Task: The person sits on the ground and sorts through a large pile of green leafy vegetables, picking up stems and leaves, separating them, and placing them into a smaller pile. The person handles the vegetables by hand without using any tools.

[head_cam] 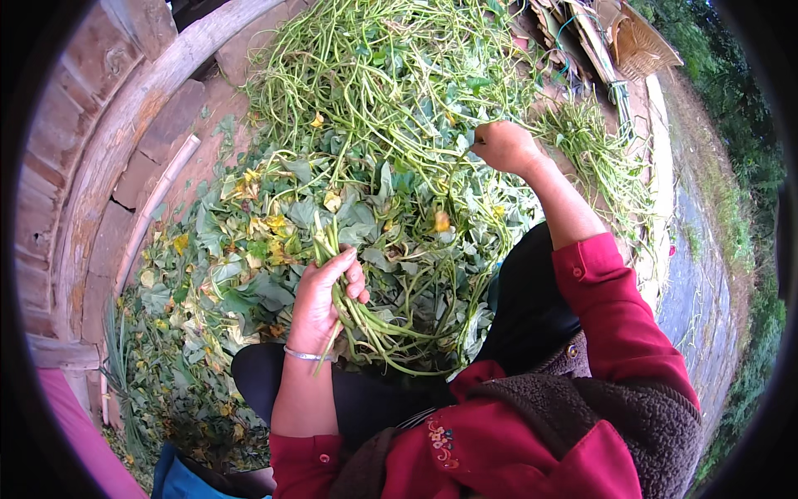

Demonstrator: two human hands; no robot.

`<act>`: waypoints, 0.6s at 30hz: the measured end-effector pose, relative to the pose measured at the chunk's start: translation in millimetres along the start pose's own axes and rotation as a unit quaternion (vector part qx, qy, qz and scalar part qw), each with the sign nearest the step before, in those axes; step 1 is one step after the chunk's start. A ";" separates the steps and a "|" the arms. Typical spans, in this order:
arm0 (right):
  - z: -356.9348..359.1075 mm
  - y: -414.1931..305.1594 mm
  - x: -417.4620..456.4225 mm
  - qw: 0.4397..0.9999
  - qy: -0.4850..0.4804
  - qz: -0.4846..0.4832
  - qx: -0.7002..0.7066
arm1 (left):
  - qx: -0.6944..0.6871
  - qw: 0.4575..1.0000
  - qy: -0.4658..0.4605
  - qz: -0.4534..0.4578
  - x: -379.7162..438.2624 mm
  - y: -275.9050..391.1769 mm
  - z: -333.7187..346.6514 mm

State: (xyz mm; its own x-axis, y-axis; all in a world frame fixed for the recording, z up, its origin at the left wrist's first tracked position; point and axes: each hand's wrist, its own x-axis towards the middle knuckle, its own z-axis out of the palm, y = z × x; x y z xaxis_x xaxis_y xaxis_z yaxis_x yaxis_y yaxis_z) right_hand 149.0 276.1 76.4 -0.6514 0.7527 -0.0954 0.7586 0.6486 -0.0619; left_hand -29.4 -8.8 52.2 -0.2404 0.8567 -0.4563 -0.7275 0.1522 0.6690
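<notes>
My left hand (323, 296), with a silver bangle at the wrist, grips a bunch of long green vine stems (374, 324). Their ends stick up above the thumb, and the rest trails right over my lap. Farther out on the right, my right hand (506, 148) is closed, pinching a green stem (460, 163) by its end at the edge of the vine heap. A tangled heap of leafless-looking vines (374, 75) lies in front of me. Between the heap and my knees spreads a thick layer of green and yellowing leaves (299, 249). One orange-yellow leaf (442, 221) is blurred.
A smaller pile of green stems (592, 150) lies to the right, near a woven basket (642, 50) and a tied bundle of dry stalks (592, 37). On the left, a pale pole (159, 203) lies beside a wooden beam (118, 143). Pink cloth (87, 436) shows at lower left.
</notes>
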 end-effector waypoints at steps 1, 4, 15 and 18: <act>0.2 9.1 -4.2 0.997 0.034 -0.007 0.064 | 0.001 1.000 0.001 0.003 1.1 -1.1 -0.7; -17.0 16.9 -22.1 0.965 0.157 -0.024 0.208 | 0.001 1.000 0.007 0.004 0.9 -4.1 -0.8; -22.4 5.5 -38.1 0.832 0.356 0.022 0.426 | 0.011 1.000 0.004 0.018 4.8 -6.6 3.7; 17.4 -11.7 -33.7 0.922 0.209 -0.036 0.324 | 0.011 0.999 0.011 0.031 1.9 -4.6 -4.1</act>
State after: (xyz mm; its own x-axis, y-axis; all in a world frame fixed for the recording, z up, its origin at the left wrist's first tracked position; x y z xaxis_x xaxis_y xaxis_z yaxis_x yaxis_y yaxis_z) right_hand 162.4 241.2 63.0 -0.5465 0.7762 0.3143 0.4751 0.5965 -0.6469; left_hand -29.2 -9.9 45.8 -0.2987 0.8542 -0.4255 -0.6965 0.1097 0.7092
